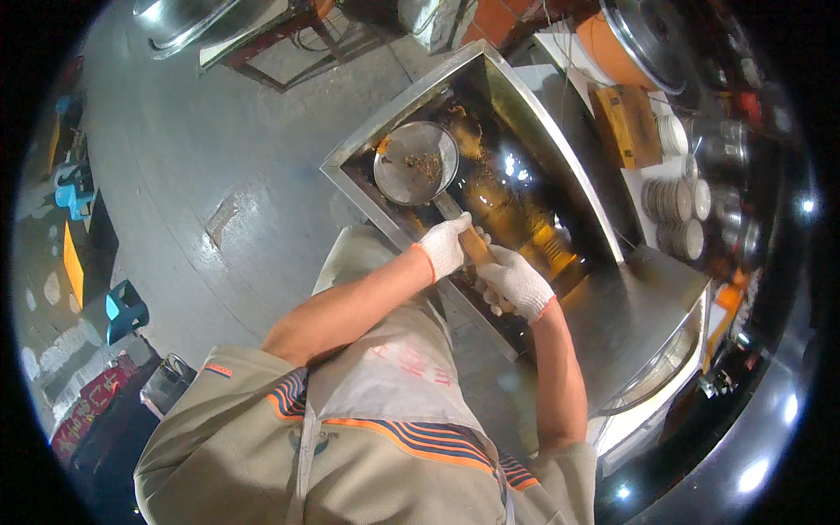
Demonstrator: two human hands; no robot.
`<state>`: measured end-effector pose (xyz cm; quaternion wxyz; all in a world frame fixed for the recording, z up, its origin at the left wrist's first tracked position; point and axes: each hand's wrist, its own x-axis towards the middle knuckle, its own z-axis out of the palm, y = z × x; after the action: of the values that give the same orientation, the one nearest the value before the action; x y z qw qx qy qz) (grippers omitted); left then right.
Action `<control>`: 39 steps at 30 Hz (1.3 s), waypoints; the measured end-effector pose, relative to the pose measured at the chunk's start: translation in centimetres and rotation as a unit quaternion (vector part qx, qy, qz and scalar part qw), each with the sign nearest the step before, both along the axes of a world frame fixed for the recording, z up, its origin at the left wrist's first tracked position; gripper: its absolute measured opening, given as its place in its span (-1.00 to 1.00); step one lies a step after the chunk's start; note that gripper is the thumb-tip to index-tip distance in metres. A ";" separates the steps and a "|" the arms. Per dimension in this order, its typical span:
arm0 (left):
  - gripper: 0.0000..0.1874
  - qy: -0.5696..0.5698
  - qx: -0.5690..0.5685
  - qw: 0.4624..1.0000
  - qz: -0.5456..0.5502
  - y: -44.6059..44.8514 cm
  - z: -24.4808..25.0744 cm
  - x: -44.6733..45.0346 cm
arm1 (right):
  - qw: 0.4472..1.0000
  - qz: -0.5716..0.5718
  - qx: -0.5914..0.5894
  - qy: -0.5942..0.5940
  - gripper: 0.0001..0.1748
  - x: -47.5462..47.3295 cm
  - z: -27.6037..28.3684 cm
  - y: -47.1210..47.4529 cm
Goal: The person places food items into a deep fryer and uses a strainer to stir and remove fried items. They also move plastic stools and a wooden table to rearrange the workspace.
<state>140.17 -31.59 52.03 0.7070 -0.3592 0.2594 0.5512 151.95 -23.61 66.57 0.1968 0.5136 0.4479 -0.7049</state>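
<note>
Both hands wear white knit gloves and grip the wooden handle [475, 245] of a round wire-mesh skimmer [416, 163]. My left hand [445, 248] closes around the handle on the side nearer the mesh. Farther down, towards the handle's end, my right hand [515, 279] holds it. The skimmer's mesh, with brown crumbs [425, 165] lying in it, is over the left corner of a rectangular metal fryer vat [387, 223]. Dark, shiny oil [502, 190] with floating brown bits fills the vat; how far the mesh is above the oil I cannot tell.
A steel counter surface [656, 289] adjoins the vat on the right. Beyond it are stacked plates [668, 200], a wooden box [627, 128] and a large orange container [610, 49] with a metal rim. A low table [262, 39] bearing a metal basin [180, 20] stands at the upper left.
</note>
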 end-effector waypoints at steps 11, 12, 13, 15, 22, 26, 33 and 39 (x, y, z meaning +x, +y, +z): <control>-0.76 0.013 -0.025 1.000 0.004 -0.3 1.1 1.3 | 0.999 0.021 0.013 0.030 -0.52 1.6 0.4 -0.3; -0.75 0.009 -0.029 1.000 0.005 -0.3 1.1 1.5 | 0.999 0.023 0.016 0.032 -0.52 1.9 0.3 -0.3; -0.75 0.008 -0.031 0.999 0.004 -0.4 1.2 1.7 | 0.999 0.022 0.020 0.035 -0.52 2.2 0.2 -0.4; -0.75 -0.001 -0.032 0.999 0.001 -0.5 1.4 2.0 | 0.999 0.025 0.027 0.035 -0.52 2.8 0.2 -0.5; -0.76 0.035 0.013 0.999 -0.012 -0.5 1.8 3.5 | 0.999 0.027 0.037 0.028 -0.46 4.8 0.5 -0.3; -0.79 0.007 -0.002 1.000 -0.011 0.2 1.9 3.7 | 0.999 0.029 0.026 0.005 -0.54 4.9 0.9 0.6; -0.71 -0.040 0.044 0.998 0.032 1.9 1.2 3.6 | 0.971 0.207 0.122 -0.018 -0.52 3.0 1.0 4.9; -0.64 -0.083 0.025 0.991 0.097 6.2 2.6 3.1 | 0.907 0.379 0.171 0.072 -0.51 -0.1 0.7 11.4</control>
<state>143.23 -25.43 54.58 0.6777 -0.4092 0.1499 0.5923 151.89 -12.22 67.26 0.3255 0.2792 0.7355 -0.5245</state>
